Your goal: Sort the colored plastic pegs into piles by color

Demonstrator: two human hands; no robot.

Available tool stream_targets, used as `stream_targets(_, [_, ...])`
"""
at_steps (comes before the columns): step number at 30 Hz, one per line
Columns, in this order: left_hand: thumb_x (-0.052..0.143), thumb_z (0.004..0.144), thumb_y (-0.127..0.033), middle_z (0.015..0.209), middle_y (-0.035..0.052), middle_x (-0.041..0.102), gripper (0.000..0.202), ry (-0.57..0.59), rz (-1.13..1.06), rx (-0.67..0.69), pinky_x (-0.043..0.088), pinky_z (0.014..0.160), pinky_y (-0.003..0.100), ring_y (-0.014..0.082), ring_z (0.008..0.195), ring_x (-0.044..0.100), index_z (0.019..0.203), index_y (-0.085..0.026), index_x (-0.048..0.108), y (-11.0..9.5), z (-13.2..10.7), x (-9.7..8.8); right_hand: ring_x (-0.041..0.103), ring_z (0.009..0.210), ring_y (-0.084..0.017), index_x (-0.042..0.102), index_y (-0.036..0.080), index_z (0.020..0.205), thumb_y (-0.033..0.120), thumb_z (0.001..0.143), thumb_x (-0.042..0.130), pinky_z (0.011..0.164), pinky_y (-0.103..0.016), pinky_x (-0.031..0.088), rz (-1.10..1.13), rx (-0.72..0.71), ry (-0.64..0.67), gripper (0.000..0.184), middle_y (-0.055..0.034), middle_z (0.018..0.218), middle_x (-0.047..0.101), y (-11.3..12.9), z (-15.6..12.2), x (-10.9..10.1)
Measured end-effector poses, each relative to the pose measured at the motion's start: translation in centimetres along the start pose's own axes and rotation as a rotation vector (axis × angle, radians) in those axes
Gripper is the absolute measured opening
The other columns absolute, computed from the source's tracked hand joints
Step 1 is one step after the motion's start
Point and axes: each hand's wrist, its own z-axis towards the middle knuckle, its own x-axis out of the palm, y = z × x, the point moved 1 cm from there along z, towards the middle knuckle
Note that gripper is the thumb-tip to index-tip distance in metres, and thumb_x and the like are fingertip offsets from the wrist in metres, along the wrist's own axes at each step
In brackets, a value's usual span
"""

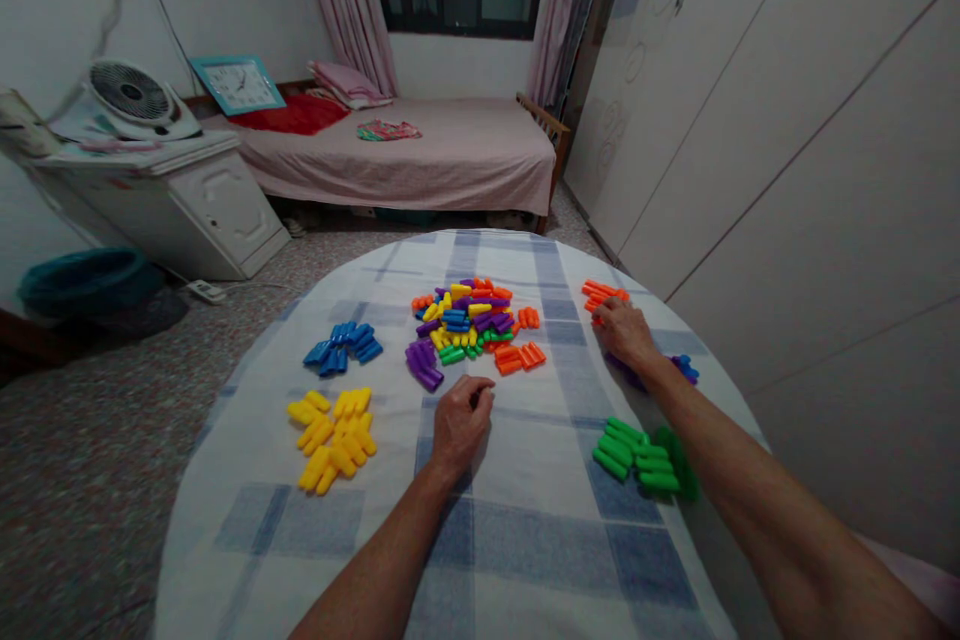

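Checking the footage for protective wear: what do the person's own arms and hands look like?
The left hand and right hand are bare, without gloves. The left forearm and right forearm show no sleeves, watch or bracelet. Any rings are too small to tell.

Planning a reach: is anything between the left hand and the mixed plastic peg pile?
Nothing visible: only checked cloth lies between the bare left hand and the multicoloured plastic peg pile; purple plastic pegs sit off to one side.
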Motion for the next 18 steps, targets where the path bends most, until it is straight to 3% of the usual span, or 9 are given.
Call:
stream_targets(4, [0.050,0.082,-0.018,0.088,0.0038,0.068,0.020,0.003,-0.006,-0.006,0.044,0.076,0.026,0.0138,0.082,0.061,0.088,-0.017,0.069,0.1,0.0,0.1,0.048,0.118,-0.028,0.065,0.018,0.114,0.019,0.089,0.047,0.094,-0.042,0.040,0.057,-0.102,-0.037,0.031,-0.0123,0.130,0.053,1.6,0.0,-0.8])
stream_targets(9, [0.050,0.083,-0.019,0.088,0.0036,0.067,0.021,0.004,-0.008,-0.009,0.043,0.078,0.027,0.0140,0.083,0.061,0.089,-0.017,0.069,0.1,-0.1,0.1,0.047,0.122,-0.025,0.058,0.023,0.127,0.019,0.089,0.048,0.097,-0.039,0.042,0.179,-0.310,-0.038,0.039,-0.0103,0.137,0.048,6.2,0.5,-1.2])
stream_targets(15, [0.049,0.083,-0.021,0.087,0.0041,0.068,0.021,-0.003,-0.002,0.021,0.044,0.075,0.026,0.0136,0.080,0.061,0.088,-0.016,0.069,0.4,0.0,0.2,0.047,0.124,-0.027,0.055,0.026,0.131,0.028,0.091,0.051,0.096,-0.043,0.044,0.262,-0.271,0.008,0.040,-0.0093,0.142,0.045,9.4,2.0,0.3])
stream_targets(18, [0.049,0.083,-0.021,0.087,0.0041,0.068,0.022,-0.006,-0.005,0.027,0.044,0.075,0.026,0.0134,0.079,0.061,0.089,-0.017,0.069,0.4,0.0,0.2,0.054,0.116,-0.023,0.060,0.025,0.127,0.026,0.091,0.051,0.094,-0.036,0.045,0.288,-0.262,0.008,0.036,-0.0092,0.135,0.052,10.0,2.2,0.8])
